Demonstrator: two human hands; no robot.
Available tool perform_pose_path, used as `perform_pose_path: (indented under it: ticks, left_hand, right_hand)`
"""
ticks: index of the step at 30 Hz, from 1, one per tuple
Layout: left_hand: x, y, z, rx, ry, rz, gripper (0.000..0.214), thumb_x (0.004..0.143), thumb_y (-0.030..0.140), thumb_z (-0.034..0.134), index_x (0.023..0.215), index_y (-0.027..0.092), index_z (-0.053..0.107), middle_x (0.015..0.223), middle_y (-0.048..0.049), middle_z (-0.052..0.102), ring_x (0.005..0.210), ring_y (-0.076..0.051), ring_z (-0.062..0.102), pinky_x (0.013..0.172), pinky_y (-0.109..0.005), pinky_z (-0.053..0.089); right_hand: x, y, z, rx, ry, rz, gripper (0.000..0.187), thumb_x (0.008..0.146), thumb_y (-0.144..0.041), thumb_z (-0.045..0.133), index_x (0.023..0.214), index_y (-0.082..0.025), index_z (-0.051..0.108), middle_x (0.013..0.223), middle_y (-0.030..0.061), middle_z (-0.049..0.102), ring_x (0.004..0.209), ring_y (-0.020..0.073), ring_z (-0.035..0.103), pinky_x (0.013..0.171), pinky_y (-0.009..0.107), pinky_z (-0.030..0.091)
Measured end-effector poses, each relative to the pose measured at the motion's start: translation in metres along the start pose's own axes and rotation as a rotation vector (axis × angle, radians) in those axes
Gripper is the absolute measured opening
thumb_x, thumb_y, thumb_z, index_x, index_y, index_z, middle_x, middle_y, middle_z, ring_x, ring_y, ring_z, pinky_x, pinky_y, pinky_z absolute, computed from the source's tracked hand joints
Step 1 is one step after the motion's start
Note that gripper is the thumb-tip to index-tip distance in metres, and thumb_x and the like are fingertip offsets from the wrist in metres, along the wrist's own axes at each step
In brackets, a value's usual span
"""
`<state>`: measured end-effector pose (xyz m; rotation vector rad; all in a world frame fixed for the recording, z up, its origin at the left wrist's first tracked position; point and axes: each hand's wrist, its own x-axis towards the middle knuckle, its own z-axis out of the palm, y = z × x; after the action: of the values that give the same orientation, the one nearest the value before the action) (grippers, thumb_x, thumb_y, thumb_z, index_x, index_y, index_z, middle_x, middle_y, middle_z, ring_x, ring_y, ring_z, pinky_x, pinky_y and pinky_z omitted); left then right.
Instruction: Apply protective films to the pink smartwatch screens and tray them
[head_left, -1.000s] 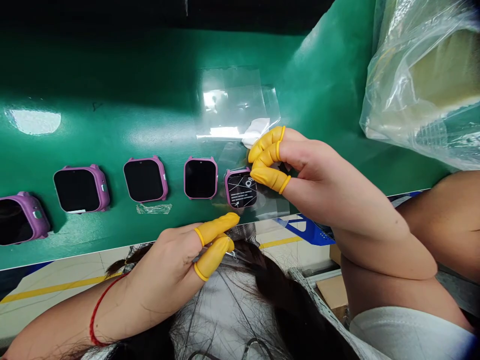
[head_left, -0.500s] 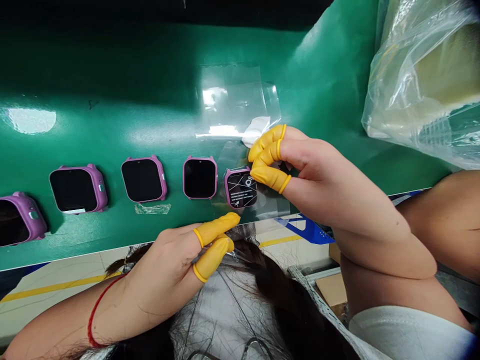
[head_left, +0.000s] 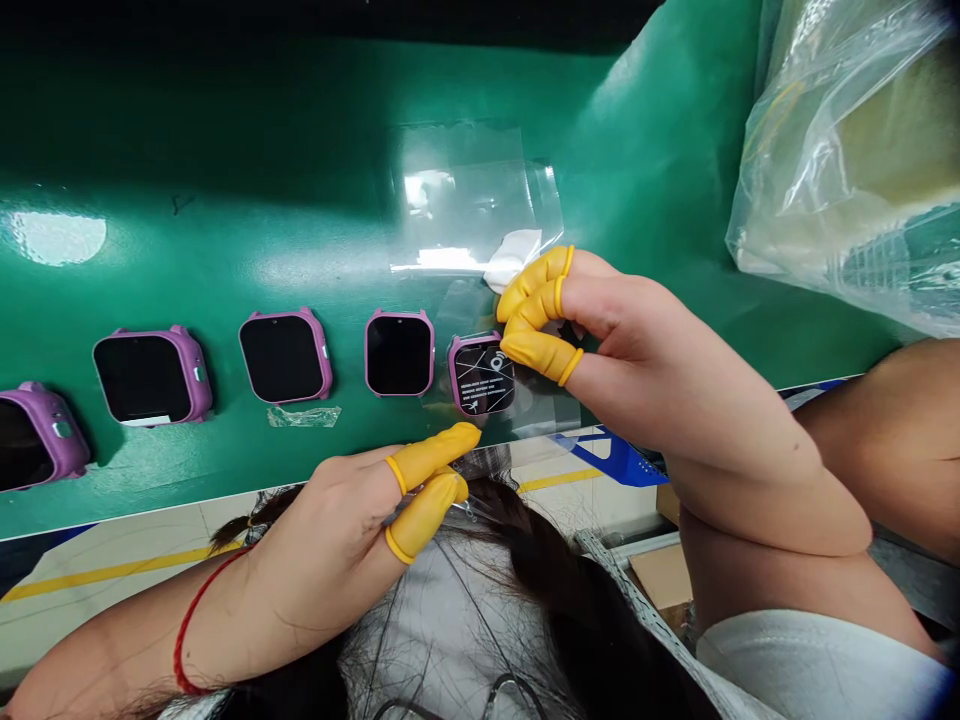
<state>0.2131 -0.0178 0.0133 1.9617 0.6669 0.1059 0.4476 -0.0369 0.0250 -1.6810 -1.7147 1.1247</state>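
A purple smartwatch (head_left: 482, 375) with a printed film on its dark screen lies near the table edge. At its upper right corner is my right hand (head_left: 592, 310), thumb and fingers in yellow finger cots and pinched together; what they hold is hidden. A crumpled white piece (head_left: 512, 258) sits against its fingertips. Below the watch, my left hand (head_left: 375, 500) has its yellow-covered thumb and fingers closed. A bit of clear plastic film (head_left: 463, 508) sticks out between them. A purple watch with a plain black screen (head_left: 400, 354) lies just left of the printed one.
More purple watches (head_left: 283, 357) lie in a row leftward on the green table (head_left: 300, 230). Clear plastic sheets (head_left: 465, 190) lie behind the right hand. A strip of clear film (head_left: 303, 417) is near the front edge. A clear plastic bag (head_left: 847, 170) stands at far right.
The view has shifted very slightly. Both hands keep the same pose, and the watches stay where they were.
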Motion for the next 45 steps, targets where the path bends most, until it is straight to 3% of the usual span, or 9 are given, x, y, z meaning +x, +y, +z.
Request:
perform_pose_path:
  ticks: [16, 29, 45]
  left_hand:
    - [-0.0009, -0.0006, 0.0013, 0.01, 0.032, 0.032, 0.035, 0.099, 0.026, 0.049, 0.124, 0.007, 0.064, 0.094, -0.0069, 0.08, 0.08, -0.013, 0.076, 0.066, -0.012, 0.058]
    - [-0.0013, -0.0033, 0.0024, -0.046, 0.047, 0.049, 0.03, 0.099, 0.024, 0.052, 0.124, 0.013, 0.063, 0.092, -0.001, 0.079, 0.079, -0.008, 0.074, 0.078, -0.009, 0.055]
    - [-0.0053, -0.0054, 0.0042, -0.064, 0.052, 0.043, 0.032, 0.098, 0.023, 0.053, 0.127, 0.015, 0.062, 0.09, -0.001, 0.079, 0.076, -0.009, 0.074, 0.07, -0.011, 0.057]
  right_hand:
    - [-0.0005, 0.0028, 0.0011, -0.01, 0.015, -0.041, 0.019, 0.091, -0.015, 0.059, 0.073, -0.017, 0.058, 0.084, 0.004, 0.059, 0.089, 0.0187, 0.053, 0.084, 0.035, 0.045]
    - [-0.0003, 0.0021, 0.0008, -0.011, 0.011, -0.034, 0.019, 0.091, -0.015, 0.058, 0.073, -0.018, 0.057, 0.083, 0.0033, 0.059, 0.089, 0.0178, 0.053, 0.086, 0.036, 0.045]
    - [-0.0029, 0.0045, -0.0008, 0.032, 0.069, -0.045, 0.015, 0.09, -0.015, 0.059, 0.076, -0.018, 0.061, 0.083, 0.0027, 0.063, 0.087, 0.0174, 0.056, 0.079, 0.033, 0.046]
